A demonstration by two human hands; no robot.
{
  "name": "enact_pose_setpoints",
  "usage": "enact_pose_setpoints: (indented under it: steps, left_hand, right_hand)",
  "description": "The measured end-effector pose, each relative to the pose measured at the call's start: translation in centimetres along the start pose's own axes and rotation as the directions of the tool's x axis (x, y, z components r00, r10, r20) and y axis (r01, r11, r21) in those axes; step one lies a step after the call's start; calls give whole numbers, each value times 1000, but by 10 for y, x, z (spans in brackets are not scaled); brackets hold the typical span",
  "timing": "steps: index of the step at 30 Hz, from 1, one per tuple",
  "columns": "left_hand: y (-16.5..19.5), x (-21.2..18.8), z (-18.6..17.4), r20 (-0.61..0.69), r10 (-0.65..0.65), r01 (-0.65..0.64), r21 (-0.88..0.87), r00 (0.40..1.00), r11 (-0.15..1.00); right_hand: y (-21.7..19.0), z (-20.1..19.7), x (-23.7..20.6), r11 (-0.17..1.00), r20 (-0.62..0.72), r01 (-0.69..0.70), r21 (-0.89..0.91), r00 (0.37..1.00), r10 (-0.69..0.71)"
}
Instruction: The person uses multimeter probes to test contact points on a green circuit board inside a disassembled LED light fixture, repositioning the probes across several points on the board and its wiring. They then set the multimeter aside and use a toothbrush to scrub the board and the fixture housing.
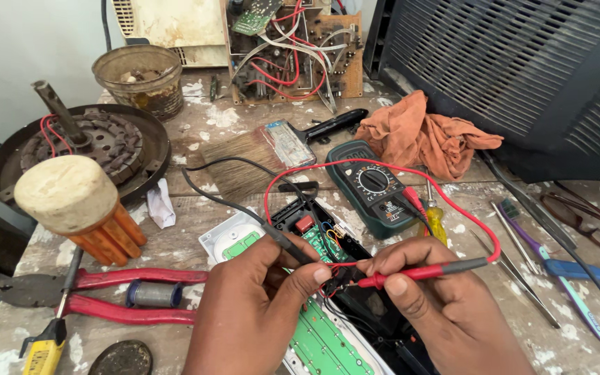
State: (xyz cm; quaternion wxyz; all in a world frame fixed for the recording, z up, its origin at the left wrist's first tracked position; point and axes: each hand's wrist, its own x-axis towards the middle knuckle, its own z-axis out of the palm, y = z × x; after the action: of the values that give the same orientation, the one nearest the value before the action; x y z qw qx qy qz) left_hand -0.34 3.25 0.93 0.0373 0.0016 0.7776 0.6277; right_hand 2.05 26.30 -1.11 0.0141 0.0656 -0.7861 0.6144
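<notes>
1. Green circuit board [322,340] lies exposed inside an opened black casing [376,312] at the near edge of the workbench [196,139], directly under both hands.
2. Left hand [258,305] has its fingers closed around a black test probe [287,243], held pen-style, tip down toward the board's upper end.
3. Right hand [446,312] pinches a red test probe [418,272] between thumb and forefinger; its tip points left, meeting the black probe's area (exact contact point cannot be told).
4. Both leads run back to a dark green multimeter [373,187], just beyond the casing.
5. White cover part [234,239] lies beside the casing, to the left.
6. Further out: a paintbrush [265,156], an orange rag [421,135], red-handled pliers [105,292], a yellow-handled screwdriver [437,222], tweezers [519,274] and spectacles [585,215].
7. At the rear stand a wired circuit assembly [293,52] and a motor stator [85,142].
</notes>
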Motion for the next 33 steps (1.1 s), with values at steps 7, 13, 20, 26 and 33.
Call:
enact_pose_setpoints:
  steps: [7, 13, 20, 26, 33]
  left_hand:
    - [8, -2, -2, 7, -18, 19, -10, 1000, 1000]
    - [-1, -2, -1, 15, 9, -9, -11, 1000, 1000]
    - [-2, -3, -2, 18, 16, -16, -29, 1000, 999]
    - [2, -4, -3, 6, -3, 4, -26, 1000, 1000]
    - [-2, -2, -6, -3, -35, 35, -19, 999, 999]
  right_hand:
    - [-1, 1, 0, 998, 19, 26, -54, 999, -25]
    - [-4, 3, 0, 999, 12, -20, -43, 1000, 21]
    - [-4, 0, -1, 997, 62, 1, -83, 998, 4]
    - [-13, -9, 6, 978, 139, 30, -207, 990, -1]
    - [-29, -15, 35, 988, 225, 42, -150, 974, -7]
